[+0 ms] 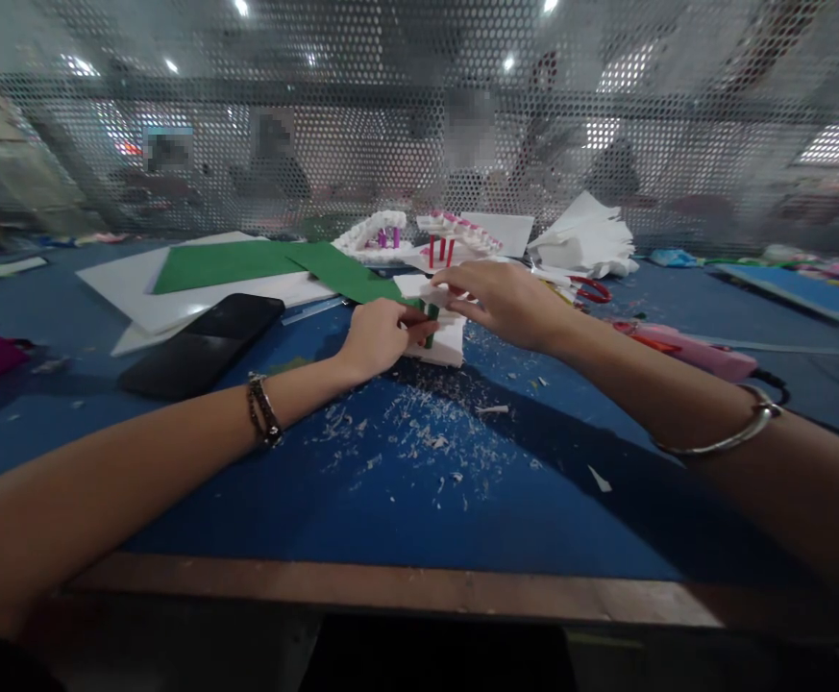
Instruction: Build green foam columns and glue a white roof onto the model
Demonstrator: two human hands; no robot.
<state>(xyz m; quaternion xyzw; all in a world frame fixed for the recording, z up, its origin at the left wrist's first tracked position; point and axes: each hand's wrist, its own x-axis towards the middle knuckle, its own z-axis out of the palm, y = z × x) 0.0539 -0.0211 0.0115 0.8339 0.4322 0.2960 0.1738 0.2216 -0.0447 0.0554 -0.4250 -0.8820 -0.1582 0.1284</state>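
A small white model with green posts (431,329) stands on the blue table, on a white block-like base (446,350). My left hand (382,336) comes in from the left, its fingers closed around a green post. From the right, my right hand (509,300) pinches a small white piece (431,291) at the top of that post. My fingers partly cover the model. Just behind it are a white model with red posts (441,252) and another with purple posts (388,237).
White shavings (437,442) litter the blue table in front. Left lie a black phone (207,346), green sheets (224,264) and white sheets (120,279). Right are red-handled scissors (592,289), a pink corded tool (700,352) and fanned white paper (586,235). A perforated metal screen (361,115) rises behind.
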